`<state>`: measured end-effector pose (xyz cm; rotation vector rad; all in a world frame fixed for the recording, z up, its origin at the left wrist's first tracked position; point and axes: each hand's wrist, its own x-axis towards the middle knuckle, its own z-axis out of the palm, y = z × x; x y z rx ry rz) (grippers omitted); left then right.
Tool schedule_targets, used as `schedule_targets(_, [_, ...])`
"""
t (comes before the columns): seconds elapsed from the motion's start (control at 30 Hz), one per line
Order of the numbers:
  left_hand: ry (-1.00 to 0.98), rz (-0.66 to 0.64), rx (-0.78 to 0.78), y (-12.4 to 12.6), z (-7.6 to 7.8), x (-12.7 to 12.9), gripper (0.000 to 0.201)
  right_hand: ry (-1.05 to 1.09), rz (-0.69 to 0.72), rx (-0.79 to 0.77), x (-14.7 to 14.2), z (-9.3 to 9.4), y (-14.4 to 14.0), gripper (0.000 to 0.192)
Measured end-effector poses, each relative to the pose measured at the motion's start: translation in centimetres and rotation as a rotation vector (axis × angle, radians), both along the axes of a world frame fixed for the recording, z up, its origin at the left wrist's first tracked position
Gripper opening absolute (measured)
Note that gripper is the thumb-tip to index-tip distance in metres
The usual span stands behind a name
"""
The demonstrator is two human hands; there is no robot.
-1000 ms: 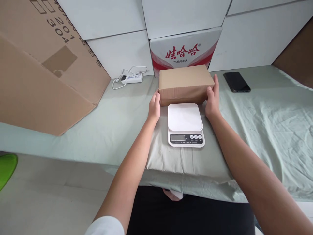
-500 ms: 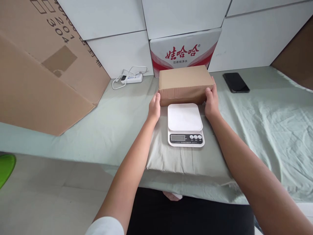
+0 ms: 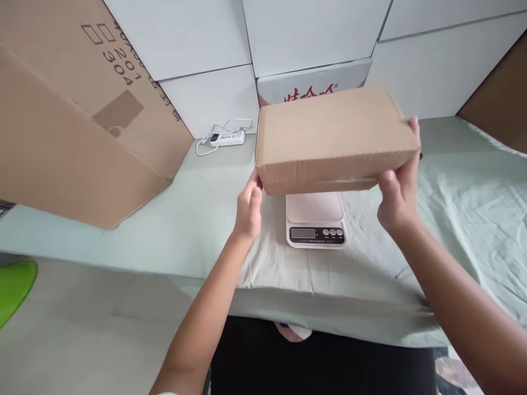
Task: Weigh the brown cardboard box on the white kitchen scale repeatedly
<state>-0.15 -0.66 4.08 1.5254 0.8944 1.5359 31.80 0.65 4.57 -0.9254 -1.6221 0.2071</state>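
Observation:
Between my two hands a brown cardboard box (image 3: 329,137) is held up, slightly tilted, its right end nearer me and higher. My left hand (image 3: 249,208) grips the lower left corner, thumb at the front. At the right end, my right hand (image 3: 399,192) is closed on the box with its thumb under the front edge. Below the box a white kitchen scale (image 3: 316,219) lies on the cloth. Its display and buttons show, while the box hides the back of its weighing plate.
Light green cloth (image 3: 197,219) covers the table. A large carton (image 3: 82,148) stands at the left. White boxes (image 3: 206,99) line the back, including a red-lettered carton (image 3: 284,85). A white device with a cable (image 3: 228,138) lies at the back left. A green object (image 3: 16,285) is at lower left.
Both hands have lifted the cardboard box off the cloth and brought it nearer, over the back of the scale. The right hand moved right, and the phone is now mostly hidden.

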Motion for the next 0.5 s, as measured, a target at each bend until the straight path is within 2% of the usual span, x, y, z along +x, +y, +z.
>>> schedule_targets(0.1, [0.023,0.021,-0.018,-2.4,-1.3,-0.1,0.083,-0.033,0.043,0.032,0.0,-2.8,-1.4,0.112])
schedule_targets(0.2, [0.031,0.043,-0.061,-3.3,-2.5,0.1,0.088,0.028,0.009,-0.039,-0.4,-4.6,-1.9,0.113])
schedule_targets(0.37, [0.067,0.038,-0.069,-3.6,-2.9,0.3,0.088,0.089,-0.050,-0.070,-0.8,-4.7,-2.2,0.112])
schedule_targets(0.5, [0.108,-0.007,-0.058,-3.5,-3.1,0.2,0.085,0.117,-0.039,-0.004,-0.4,-5.1,-1.9,0.112])
